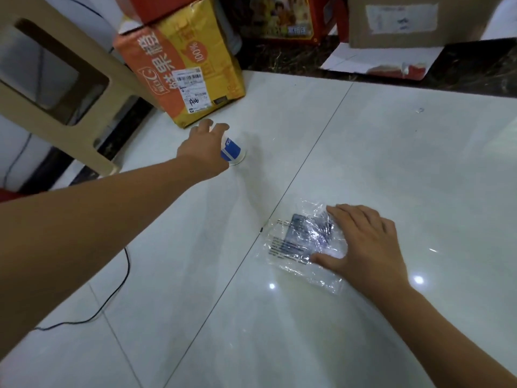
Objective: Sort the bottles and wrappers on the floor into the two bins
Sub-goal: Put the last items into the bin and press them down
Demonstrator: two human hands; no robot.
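A small white container with a blue label (232, 151) stands on the pale tiled floor, upper middle of the head view. My left hand (203, 148) reaches over it from the left, fingers curled round its top; the grip looks loose. A clear, crinkled plastic wrapper with dark print (300, 242) lies flat on the floor at lower right. My right hand (363, 245) rests on the wrapper's right side, fingers spread and thumb pressed on its lower edge. No bin is in view.
An orange and yellow carton (181, 77) stands just behind the container. A beige plastic stool (64, 88) is at the left. Cardboard boxes (405, 21) and a white sheet (377, 60) sit on the dark floor strip behind. A black cable (112, 298) trails at lower left.
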